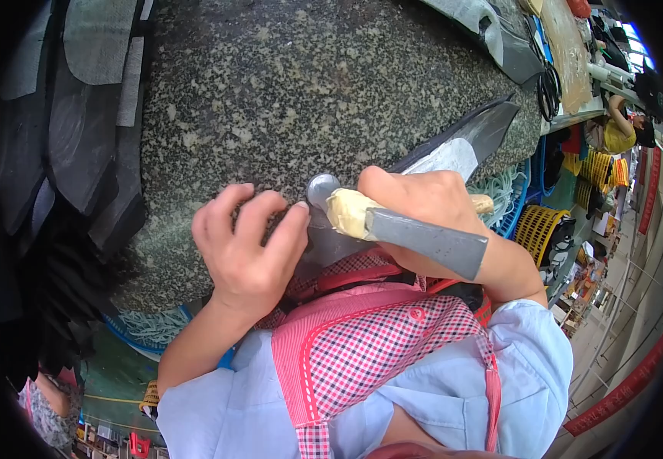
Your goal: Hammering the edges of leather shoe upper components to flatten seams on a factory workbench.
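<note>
My right hand (423, 191) is closed round a hammer (428, 239). Yellowish tape wraps the middle of its metal head, and the end of a wooden handle shows past my fist. The hammer's round face (322, 188) is just over or touching a dark grey, leather-like piece (330, 243) at the near edge of a speckled stone slab (270, 99). To the left of the hammer, my left hand (247, 243) has its fingers curled down, with thumb and fingertips at that piece's edge. The hammer and my hands hide part of the piece.
Stacked dark pieces with grey backing (83, 130) lie along the left. Another dark piece with a pale patch (461, 153) lies beyond my right hand. A grey piece (492, 34) is at the far right. Yellow baskets (539, 233) and a person (618, 136) are off to the right.
</note>
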Demonstrator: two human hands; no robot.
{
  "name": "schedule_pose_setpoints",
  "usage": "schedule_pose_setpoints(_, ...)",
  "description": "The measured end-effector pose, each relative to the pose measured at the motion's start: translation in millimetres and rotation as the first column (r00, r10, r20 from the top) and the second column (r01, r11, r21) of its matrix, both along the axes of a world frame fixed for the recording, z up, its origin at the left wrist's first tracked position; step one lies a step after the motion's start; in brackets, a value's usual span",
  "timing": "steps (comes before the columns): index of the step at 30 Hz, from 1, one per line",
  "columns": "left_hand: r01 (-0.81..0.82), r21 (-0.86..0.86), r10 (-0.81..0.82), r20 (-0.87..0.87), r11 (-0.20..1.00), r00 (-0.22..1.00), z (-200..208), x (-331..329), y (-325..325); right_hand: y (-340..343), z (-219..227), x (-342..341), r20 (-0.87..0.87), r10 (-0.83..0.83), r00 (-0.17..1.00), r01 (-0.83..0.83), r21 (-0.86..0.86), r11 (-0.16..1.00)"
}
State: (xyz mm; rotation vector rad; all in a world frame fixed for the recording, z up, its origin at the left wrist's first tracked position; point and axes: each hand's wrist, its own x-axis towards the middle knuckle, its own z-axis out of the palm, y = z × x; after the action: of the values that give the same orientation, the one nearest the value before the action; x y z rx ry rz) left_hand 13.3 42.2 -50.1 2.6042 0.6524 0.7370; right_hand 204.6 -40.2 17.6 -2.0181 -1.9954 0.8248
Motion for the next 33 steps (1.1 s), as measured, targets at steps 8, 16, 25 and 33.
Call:
schedule_pose_setpoints(8,0.023,-0.049,-0.024,-0.013,0.999,1.000,0,-1,-2,3,5,6,0.005,0.034,0.999,-0.034,0.028,0.999)
schedule_pose_setpoints(16,-0.036,0.207,0.043,-0.028,0.978,0.999,-2,7,-20,2,-5,0,0.152,0.078,0.985,-0.104,0.174,0.979)
schedule_pose_setpoints(25,-0.062,0.188,0.068,-0.025,0.980,0.997,-3,3,-24,4,11,-1,0.082,-0.015,0.996,-0.010,0.294,0.956)
schedule_pose_setpoints(33,-0.040,-0.116,0.049,0.070,0.992,0.996,-2,-12,-18,-4,-1,-9,0.107,0.023,0.994,-0.037,0.131,0.991)
